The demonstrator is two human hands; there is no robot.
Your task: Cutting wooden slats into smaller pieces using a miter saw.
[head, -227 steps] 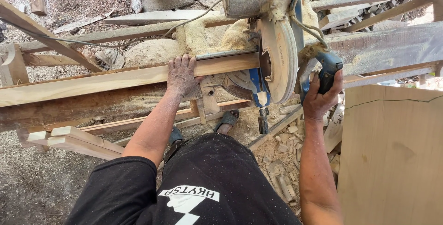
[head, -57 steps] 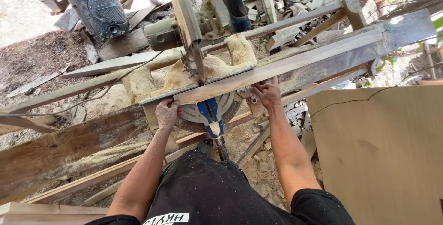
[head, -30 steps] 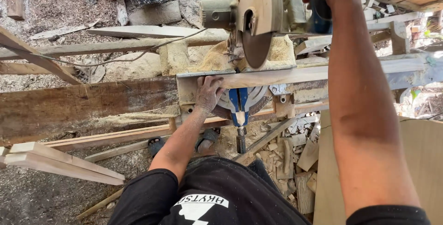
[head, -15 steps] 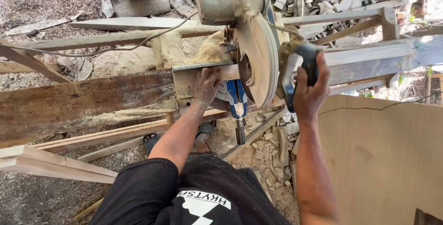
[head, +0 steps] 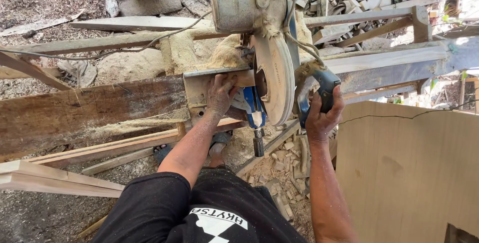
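Saw blade (head: 274,81) lowered | right hand (head: 323,116) clamped on handle (head: 319,91) | left hand (head: 219,93) flat on wood (head: 239,77)

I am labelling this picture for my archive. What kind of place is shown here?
Probably an open-air woodworking yard. A mitre saw coated in sawdust stands among rough planks, and small wood offcuts lie on the ground beneath it.

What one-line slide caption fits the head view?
Left hand presses a wood piece on the saw bed while right hand grips the lowered miter saw's blue handle.
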